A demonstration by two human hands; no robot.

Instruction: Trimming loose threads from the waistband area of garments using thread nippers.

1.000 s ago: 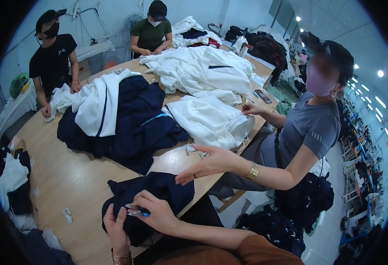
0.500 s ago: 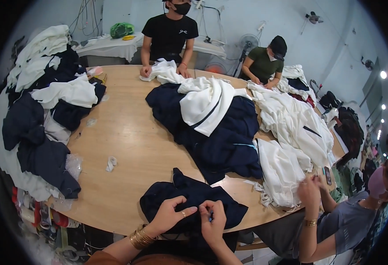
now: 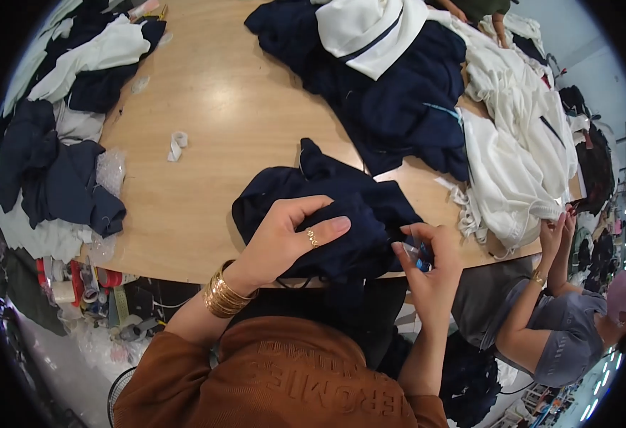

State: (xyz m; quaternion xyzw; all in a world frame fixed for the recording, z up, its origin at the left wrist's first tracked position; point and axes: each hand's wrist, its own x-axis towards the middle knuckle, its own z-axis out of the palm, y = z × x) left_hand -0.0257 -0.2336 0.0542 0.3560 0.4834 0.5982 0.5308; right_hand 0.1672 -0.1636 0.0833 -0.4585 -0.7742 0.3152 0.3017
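A navy garment lies bunched at the near edge of the wooden table, part of it hanging over. My left hand rests on it with the thumb stretched across; its other fingers curl into the cloth and are partly hidden. To the right, my right hand is beside the garment's right end. Between its thumb and fingers is a small blue and shiny tool, shaped like thread snips.
A large navy pile with a white garment on top lies beyond. White garments stretch along the right, where a seated co-worker handles them. More clothing is heaped at left. A white scrap lies on the table.
The view has tipped down, so the things sit higher in it. My right hand has moved right, away from my left, with the small tool. The co-worker's hands now touch the white cloth.
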